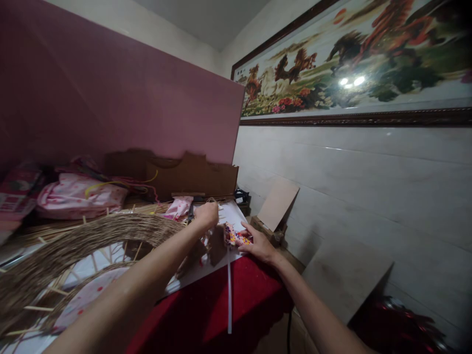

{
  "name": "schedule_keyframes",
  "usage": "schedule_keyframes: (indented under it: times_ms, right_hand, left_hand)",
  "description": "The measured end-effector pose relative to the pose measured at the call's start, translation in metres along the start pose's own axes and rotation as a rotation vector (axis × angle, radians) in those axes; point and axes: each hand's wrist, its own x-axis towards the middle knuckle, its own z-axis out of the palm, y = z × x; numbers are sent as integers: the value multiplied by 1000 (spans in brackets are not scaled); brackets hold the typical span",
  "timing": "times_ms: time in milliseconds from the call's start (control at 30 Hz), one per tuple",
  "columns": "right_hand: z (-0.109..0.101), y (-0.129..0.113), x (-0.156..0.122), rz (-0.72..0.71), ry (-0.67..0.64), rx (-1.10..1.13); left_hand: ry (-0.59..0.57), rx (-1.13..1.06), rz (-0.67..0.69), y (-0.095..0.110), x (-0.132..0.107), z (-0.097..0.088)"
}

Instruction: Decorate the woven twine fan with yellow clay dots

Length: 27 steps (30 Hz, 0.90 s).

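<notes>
My left hand (207,215) is closed above the far right part of the table. A thin brown loop shows at its fingertips, but what it grips is mostly hidden. My right hand (260,244) has its thumb and fingers round the end of a floral-print cloth strip (231,235) with purple and orange flowers. Below the strip, a narrow whitish band (229,295) hangs over the table edge. Left of my hands lies a large ring-shaped piece of brown twine weaving (110,228) with pale stick spokes. Pink dotted fabric (88,300) shows in its middle, partly behind my left forearm.
A red cloth (221,309) covers the table front. Pink dotted bundles (81,194) and a yellow cord (106,183) lie at the back left, before a brown cardboard piece (191,172). A pink panel (140,98) stands behind. Boards (278,204) lean by the right wall.
</notes>
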Motion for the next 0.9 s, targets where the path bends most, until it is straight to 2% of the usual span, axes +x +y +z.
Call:
schedule_keyframes:
  times_ms: [100, 200, 267, 300, 367, 467, 600, 700, 800, 900]
  right_hand:
    - [-4, 4, -4, 11, -34, 62]
    - [-7, 3, -10, -2, -47, 29]
    - [-7, 0, -14, -30, -57, -49]
    - [-7, -3, -16, -45, -62, -98]
    - [-5, -9, -22, -70, -63, -200]
    - [-4, -16, -32, -76, -33, -305]
    - [-12, -18, -49, -19, 126, -315]
    - [-26, -10, -71, 103, 252, -287]
    - [-35, 4, -109, 228, 438, -249]
    - [-22, 21, -157, 350, 618, -293]
  left_hand:
    - [122, -4, 95, 2, -27, -15]
    - [237, -29, 198, -6, -67, -28]
    - [395, -86, 361, -15, -99, -31]
    - [430, -104, 411, -21, -115, -31]
    - [451, -118, 441, -32, -146, -25]
    - [390, -146, 479, -46, -190, -7]
    - [356, -210, 495, -61, -237, 20]
    - [410, -293, 520, -72, -267, 30]
    - [451, -375, 544, -84, -292, 35]
    - [511, -441, 577, -94, -311, 42]
